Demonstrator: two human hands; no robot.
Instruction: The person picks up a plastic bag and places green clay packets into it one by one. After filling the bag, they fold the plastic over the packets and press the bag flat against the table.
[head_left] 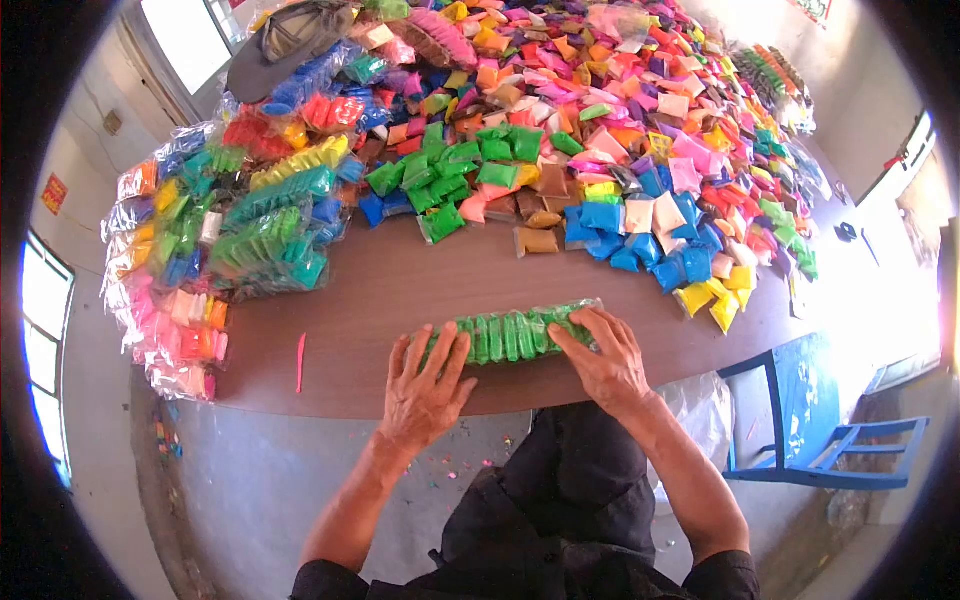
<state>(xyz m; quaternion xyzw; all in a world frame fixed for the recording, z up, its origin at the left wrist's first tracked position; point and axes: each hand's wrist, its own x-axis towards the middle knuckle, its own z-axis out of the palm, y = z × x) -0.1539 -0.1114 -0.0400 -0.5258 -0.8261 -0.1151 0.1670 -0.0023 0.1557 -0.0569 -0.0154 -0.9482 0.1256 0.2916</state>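
Observation:
A clear plastic bag of green packets, lined up in a row, lies near the table's front edge. At its left end, the fingers of my left hand rest over the bag and hold it. My right hand grips the opposite end, with the thumb on the near side and fingers over the top. Beyond the bag sits a cluster of loose green packets. The undersides of both hands are hidden.
Filled bags of packets are stacked along the left. A large heap of colourful packets covers the back. A pink strip lies on the brown table. A blue chair stands at right; a dark cap tops the left pile.

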